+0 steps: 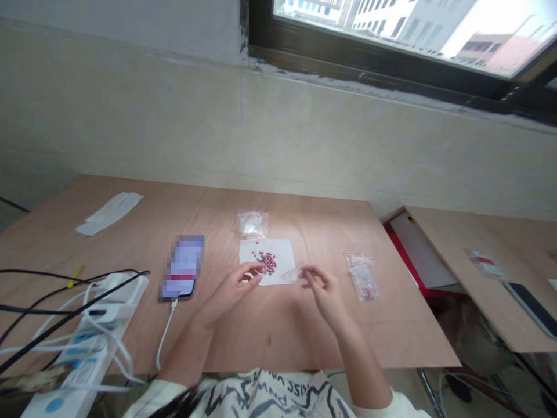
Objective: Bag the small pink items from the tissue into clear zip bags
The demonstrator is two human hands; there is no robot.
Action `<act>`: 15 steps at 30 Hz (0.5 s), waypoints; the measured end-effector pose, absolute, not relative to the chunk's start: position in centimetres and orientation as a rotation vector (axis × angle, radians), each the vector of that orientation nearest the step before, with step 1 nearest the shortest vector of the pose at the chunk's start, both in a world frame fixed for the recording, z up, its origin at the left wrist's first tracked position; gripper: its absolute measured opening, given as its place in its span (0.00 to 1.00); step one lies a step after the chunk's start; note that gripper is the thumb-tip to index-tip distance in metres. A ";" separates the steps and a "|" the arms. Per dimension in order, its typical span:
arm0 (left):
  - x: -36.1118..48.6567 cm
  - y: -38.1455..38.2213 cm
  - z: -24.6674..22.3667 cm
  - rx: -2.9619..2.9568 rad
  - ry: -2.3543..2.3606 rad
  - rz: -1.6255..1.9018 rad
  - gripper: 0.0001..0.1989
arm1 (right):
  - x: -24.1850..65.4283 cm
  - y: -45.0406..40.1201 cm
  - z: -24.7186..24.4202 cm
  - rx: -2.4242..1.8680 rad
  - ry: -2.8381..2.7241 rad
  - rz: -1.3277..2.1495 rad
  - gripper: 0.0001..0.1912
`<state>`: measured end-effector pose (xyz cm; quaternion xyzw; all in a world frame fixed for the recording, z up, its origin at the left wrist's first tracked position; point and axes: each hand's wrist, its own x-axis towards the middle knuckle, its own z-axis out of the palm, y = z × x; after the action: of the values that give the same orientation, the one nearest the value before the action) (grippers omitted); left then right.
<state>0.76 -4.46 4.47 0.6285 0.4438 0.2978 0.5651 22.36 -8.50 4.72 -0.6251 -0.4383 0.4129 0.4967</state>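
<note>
On the wooden table (304, 215) lies a white sheet (282, 251) with a cluster of small pink-red beads (267, 262) on it. My left hand (237, 287) is at the sheet's left front edge, thumb and forefinger near the beads; a small gap shows between the fingertips and nothing is visible in them. My right hand (322, 287) is at the sheet's right edge, fingers pinched on a small clear bag (292, 272) that reaches over the sheet. Behind the sheet sits a clear zip bag (252, 223). To the right lies another bag pile (362, 276) with some pink beads inside.
A phone (183, 264) with a white cable lies on the left. Farther left are a power strip (93, 342) with tangled cables and white paper strips (111, 212). A second table (491, 255) at the right holds a dark phone (531, 309) and a small packet (485, 263).
</note>
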 end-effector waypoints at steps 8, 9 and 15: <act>0.9 -3.8 4.6 1.599 1.031 0.638 0.08 | 17.5 -6.9 3.8 -1.441 -1.337 1.158 0.07; 0.7 -4.0 4.8 1.592 1.044 0.633 0.08 | 17.5 -7.0 3.9 -1.458 -1.339 1.074 0.07; 0.6 -5.0 6.2 1.549 1.044 0.631 0.09 | 16.2 -8.7 5.4 -1.503 -1.416 0.830 0.06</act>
<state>0.63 -4.98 6.15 0.6551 0.4416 0.2669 0.5519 16.17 -8.65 5.37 -0.6057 -0.5708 0.3344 0.4421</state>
